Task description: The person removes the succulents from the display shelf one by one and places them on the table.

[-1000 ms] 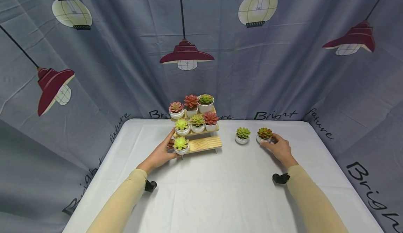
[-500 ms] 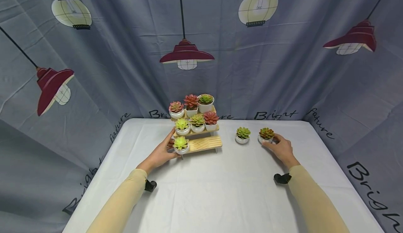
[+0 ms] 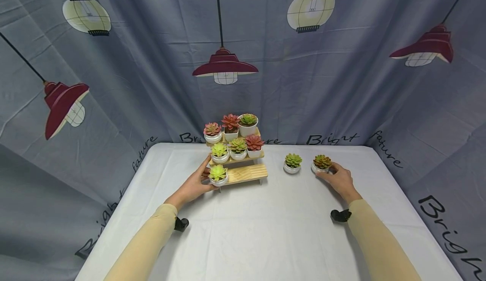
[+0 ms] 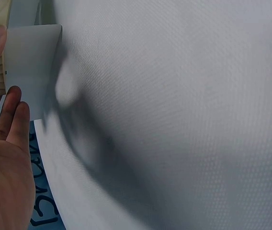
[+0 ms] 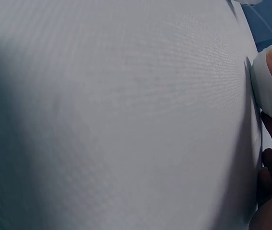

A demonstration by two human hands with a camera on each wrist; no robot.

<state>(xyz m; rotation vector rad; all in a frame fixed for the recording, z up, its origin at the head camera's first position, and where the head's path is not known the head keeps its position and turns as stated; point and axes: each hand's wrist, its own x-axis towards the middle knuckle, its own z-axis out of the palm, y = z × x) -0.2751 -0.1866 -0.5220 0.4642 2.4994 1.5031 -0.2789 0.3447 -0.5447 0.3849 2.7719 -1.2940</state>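
At the left end of a three-tier wooden plant stand (image 3: 248, 173), my left hand (image 3: 195, 185) grips the board, thumb on one face and fingers at the other in the left wrist view. A yellow-green potted succulent (image 3: 218, 175) sits at that end of the lowest tier, with bare wood to its right. My right hand (image 3: 338, 180) holds a green succulent with reddish tips (image 3: 322, 163) by its white pot (image 5: 271, 91), thumb and fingers on either side. Left of it, a green potted succulent (image 3: 292, 163) stands on the table.
Pink, red and green succulents (image 3: 248, 122) in white pots fill the top tier. Below them, the middle tier bears yellow-green, green and red (image 3: 254, 144) ones. A white cloth covers the table (image 3: 247, 239); a grey-blue curtain (image 3: 171, 82) hangs behind.
My right hand and the succulent in it have shifted slightly to the right. My left hand stays at the stand, and the other pots have not moved.
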